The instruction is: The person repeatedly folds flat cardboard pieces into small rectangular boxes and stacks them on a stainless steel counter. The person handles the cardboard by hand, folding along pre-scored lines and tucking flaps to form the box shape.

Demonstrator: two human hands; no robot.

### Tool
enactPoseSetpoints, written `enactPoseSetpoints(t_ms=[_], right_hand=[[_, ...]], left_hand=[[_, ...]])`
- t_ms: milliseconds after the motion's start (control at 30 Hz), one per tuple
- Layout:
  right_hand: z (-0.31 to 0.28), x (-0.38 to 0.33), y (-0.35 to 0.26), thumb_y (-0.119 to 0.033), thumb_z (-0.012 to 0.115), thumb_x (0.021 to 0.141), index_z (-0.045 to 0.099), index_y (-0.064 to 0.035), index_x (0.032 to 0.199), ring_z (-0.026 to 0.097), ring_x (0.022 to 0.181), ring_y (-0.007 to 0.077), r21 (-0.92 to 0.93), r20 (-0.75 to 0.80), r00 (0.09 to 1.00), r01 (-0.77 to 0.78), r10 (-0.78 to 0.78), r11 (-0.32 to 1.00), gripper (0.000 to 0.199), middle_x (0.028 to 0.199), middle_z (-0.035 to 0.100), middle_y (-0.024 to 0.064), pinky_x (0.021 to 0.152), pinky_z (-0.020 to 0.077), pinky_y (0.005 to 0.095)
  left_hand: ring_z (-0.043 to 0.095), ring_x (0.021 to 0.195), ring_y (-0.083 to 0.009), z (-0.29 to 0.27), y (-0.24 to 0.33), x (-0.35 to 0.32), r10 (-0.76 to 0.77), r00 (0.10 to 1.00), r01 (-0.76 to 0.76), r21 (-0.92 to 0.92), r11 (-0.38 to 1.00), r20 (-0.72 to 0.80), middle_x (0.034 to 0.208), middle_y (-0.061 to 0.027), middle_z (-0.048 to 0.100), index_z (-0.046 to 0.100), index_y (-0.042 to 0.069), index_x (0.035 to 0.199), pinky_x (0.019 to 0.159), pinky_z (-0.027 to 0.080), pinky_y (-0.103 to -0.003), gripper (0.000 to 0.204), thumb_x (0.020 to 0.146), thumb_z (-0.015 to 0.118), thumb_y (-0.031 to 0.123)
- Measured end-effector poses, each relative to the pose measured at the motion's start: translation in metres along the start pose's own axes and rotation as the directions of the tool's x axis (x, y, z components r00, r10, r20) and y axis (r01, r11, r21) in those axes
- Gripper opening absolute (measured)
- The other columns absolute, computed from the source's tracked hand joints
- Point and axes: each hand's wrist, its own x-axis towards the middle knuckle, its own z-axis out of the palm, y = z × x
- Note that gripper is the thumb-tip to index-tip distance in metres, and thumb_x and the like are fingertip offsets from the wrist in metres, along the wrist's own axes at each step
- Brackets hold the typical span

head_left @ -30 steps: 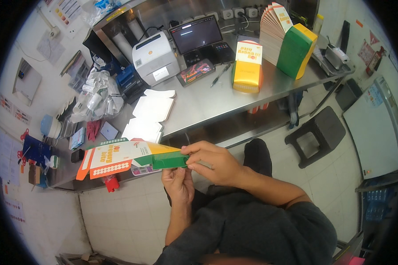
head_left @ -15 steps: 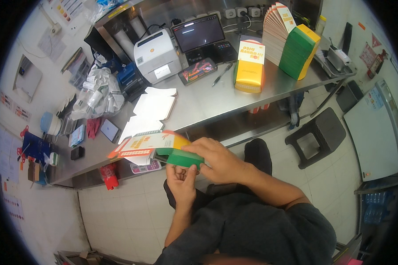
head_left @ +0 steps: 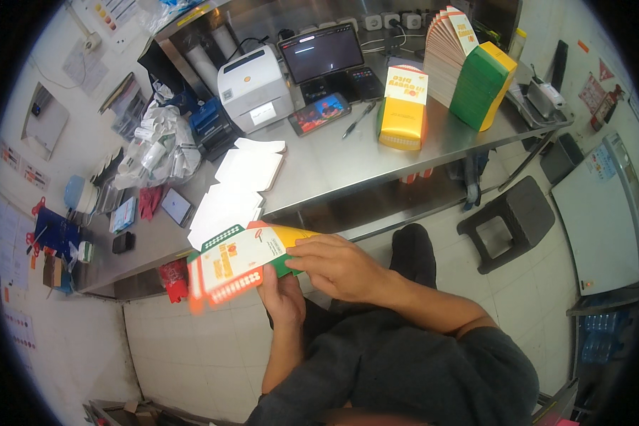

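Observation:
A flat printed carton (head_left: 241,264), white with orange, yellow and green panels, is held over my lap below the steel counter's edge. My left hand (head_left: 282,297) grips it from underneath. My right hand (head_left: 337,266) lies on top of it, fingers pressing its green and yellow right end. Just past the carton, a pile of flat white blanks (head_left: 231,202) lies on the counter (head_left: 341,167).
On the counter stand a folded yellow box (head_left: 401,106), a fanned stack of folded cartons (head_left: 470,65), a white label printer (head_left: 254,86), a tablet screen (head_left: 322,52), a phone (head_left: 317,113) and a pen (head_left: 353,121). A crumpled plastic bag (head_left: 156,149) lies left. A dark step stool (head_left: 508,224) stands on the floor at right.
The carton has been drawn in and turned from lying long and flat to the left to a shorter, tilted shape; both hands shifted slightly with it.

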Motion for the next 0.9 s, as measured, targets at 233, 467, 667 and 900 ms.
enactPoseSetpoints(t_ms=[233, 467, 667, 900], right_hand=[[-0.001, 0.003, 0.000, 0.002, 0.076, 0.092, 0.075, 0.0014, 0.119, 0.075, 0.109, 0.0293, 0.279, -0.151, 0.944, -0.245, 0.295, 0.928, 0.027, 0.116, 0.076, 0.0174, 0.095, 0.0588, 0.0339], [0.003, 0.000, -0.001, 0.003, 0.075, 0.094, 0.076, 0.0040, 0.112, 0.073, 0.108, 0.0235, 0.243, -0.184, 0.932, -0.264, 0.311, 0.933, 0.018, 0.124, 0.071, 0.0163, 0.091, 0.0591, 0.0315], [0.003, -0.002, 0.006, 0.001, 0.073, 0.095, 0.075, 0.0037, 0.106, 0.070, 0.111, 0.0208, 0.443, -0.119, 0.883, -0.361, 0.453, 0.821, 0.011, 0.123, 0.069, 0.0137, 0.093, 0.0570, 0.0324], [-0.013, 0.001, 0.007, -0.001, 0.075, 0.094, 0.077, 0.0001, 0.101, 0.068, 0.111, 0.0233, 0.233, -0.044, 0.947, -0.301, 0.319, 0.925, 0.007, 0.122, 0.069, 0.0126, 0.095, 0.0546, 0.0348]], left_hand=[[0.065, 0.126, -0.0271, -0.007, -0.010, 0.000, 0.332, 0.943, -0.286, 0.590, 0.755, 0.032, 0.137, -0.0165, 0.064, 0.057, -0.002, 0.141, 0.103, 0.055, -0.040, 0.036, 0.107, 0.063, 0.007], [0.069, 0.108, -0.0224, -0.022, -0.001, -0.018, 0.301, 0.718, -0.645, 0.762, -0.049, 0.627, 0.121, -0.0095, 0.072, 0.070, -0.001, 0.126, 0.093, 0.056, -0.036, 0.021, 0.107, 0.065, 0.008], [0.069, 0.107, -0.0215, -0.016, -0.018, -0.014, 0.342, 0.850, -0.527, 0.650, 0.548, 0.400, 0.117, -0.0091, 0.072, 0.071, -0.001, 0.125, 0.092, 0.056, -0.036, 0.020, 0.106, 0.066, 0.006], [0.057, 0.129, -0.0195, -0.019, -0.029, -0.005, 0.080, 0.986, -0.132, 0.388, 0.912, 0.147, 0.139, -0.0092, 0.059, 0.051, 0.004, 0.147, 0.109, 0.048, -0.037, 0.050, 0.104, 0.073, 0.018]])
